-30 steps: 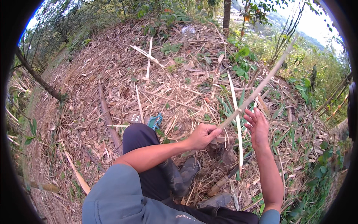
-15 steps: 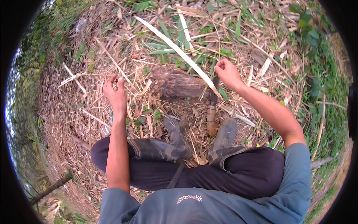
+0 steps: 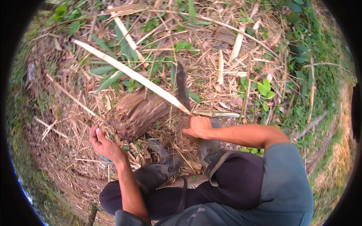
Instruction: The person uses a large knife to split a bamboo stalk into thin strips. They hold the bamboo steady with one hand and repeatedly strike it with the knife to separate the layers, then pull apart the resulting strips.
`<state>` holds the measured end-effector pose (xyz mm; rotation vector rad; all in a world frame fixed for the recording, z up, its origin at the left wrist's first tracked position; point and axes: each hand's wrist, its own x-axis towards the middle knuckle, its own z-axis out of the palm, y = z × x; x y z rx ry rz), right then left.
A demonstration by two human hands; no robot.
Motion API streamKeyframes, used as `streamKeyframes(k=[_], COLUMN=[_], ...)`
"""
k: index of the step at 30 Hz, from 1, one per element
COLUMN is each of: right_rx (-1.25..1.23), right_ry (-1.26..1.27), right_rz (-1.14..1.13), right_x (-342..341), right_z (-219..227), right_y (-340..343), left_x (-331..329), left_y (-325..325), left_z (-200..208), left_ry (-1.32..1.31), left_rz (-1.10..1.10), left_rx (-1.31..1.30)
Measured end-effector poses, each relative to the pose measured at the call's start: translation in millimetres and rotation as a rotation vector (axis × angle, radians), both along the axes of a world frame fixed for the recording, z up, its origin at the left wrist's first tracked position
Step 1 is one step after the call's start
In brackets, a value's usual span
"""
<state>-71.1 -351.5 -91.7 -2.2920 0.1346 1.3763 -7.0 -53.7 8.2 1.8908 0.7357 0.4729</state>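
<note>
My right hand (image 3: 199, 127) is closed around the wooden handle of a machete (image 3: 181, 83), whose dark blade points away from me beside the log. A long pale split strip (image 3: 130, 75), which looks like bamboo, slants from the far left, and its near end crosses the blade just beyond that hand. Under the strip lies a short weathered log (image 3: 137, 111). My left hand (image 3: 105, 145) hovers left of the log with loosely bent fingers; nothing shows in it. A thin dry stick (image 3: 73, 97) lies just beyond its fingertips.
My dark rubber boots (image 3: 166, 160) stand on the near side of the log. Dry leaves and stalks cover the ground, with another pale strip (image 3: 124, 30) at the far side. Green plants (image 3: 307, 56) grow along the right. A pale split piece (image 3: 220, 67) lies beyond the machete.
My right hand has come down and toward me from above the blade and taken hold of the machete handle. My left hand has lowered beside the log. The whole view has shifted.
</note>
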Motion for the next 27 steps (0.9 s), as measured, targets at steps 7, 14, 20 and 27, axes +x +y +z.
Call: streamKeyframes(k=[7,14,20,27], right_rx=[-0.019,-0.186,-0.159,-0.560], right_ry=[0.074,-0.101,0.045,0.123], right_rz=[-0.632,-0.588,-0.954,-1.722], right_x=[26,19,-134,-355], right_z=[33,139,330,534], right_y=[-12,-120,-248,-271], left_x=[-12,-94,-172,-249], left_y=[5,14,86,140], left_z=[26,94,248,414], left_ry=[0.204,0.428,0.730,1.164], left_rz=[0.175,-0.001,-0.206,-0.149], left_rx=[-0.187,-0.124,0.169,-0.303])
